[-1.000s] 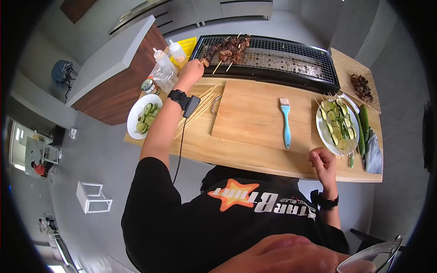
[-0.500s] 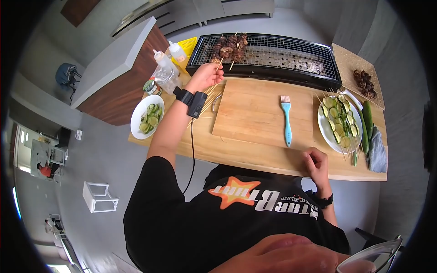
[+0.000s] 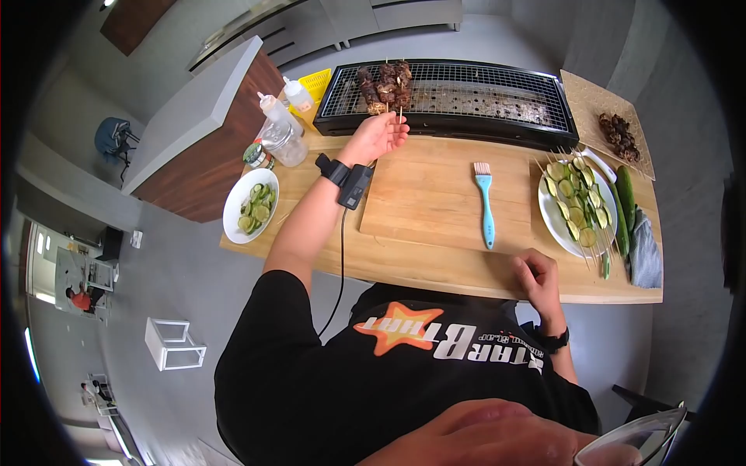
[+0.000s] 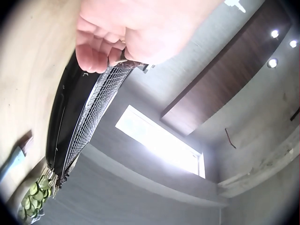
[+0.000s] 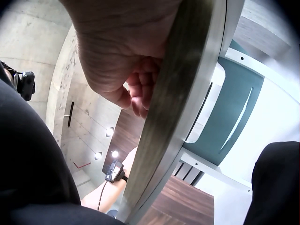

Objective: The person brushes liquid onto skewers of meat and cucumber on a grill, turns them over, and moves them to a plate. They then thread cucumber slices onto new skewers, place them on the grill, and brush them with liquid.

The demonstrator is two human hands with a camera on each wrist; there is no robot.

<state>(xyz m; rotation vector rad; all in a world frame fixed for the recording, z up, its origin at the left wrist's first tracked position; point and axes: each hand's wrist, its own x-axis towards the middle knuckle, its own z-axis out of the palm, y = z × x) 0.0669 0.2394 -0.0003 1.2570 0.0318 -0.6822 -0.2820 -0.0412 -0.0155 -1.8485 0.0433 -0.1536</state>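
In the head view my left hand (image 3: 377,138) is at the near rim of the grill (image 3: 489,93), pinching the wooden stick of a meat skewer (image 3: 387,78). Browned meat skewers lie side by side on the left end of the grate, sticks toward me. The left wrist view shows the fingers (image 4: 91,58) curled, with a stick tip by the thumb. My right hand (image 3: 538,273) rests at the table's front edge, fingers loosely curled and holding nothing. Nearest to it lies a blue basting brush (image 3: 486,210) on the wooden cutting board (image 3: 435,194).
On the right, a plate (image 3: 546,221) holds zucchini skewers, beside whole cucumbers (image 3: 624,202) and a grey cloth (image 3: 646,252). Behind them is a board (image 3: 594,101) with cooked meat. At left stand a white bowl (image 3: 231,210), a glass jar (image 3: 286,147), squeeze bottles (image 3: 298,95) and a yellow basket (image 3: 317,80).
My left hand has moved right along the grill's front edge, from the leftmost meat to another skewer's stick. The slanted skewers now lie straighter and closer together. The right hand has shifted slightly left.
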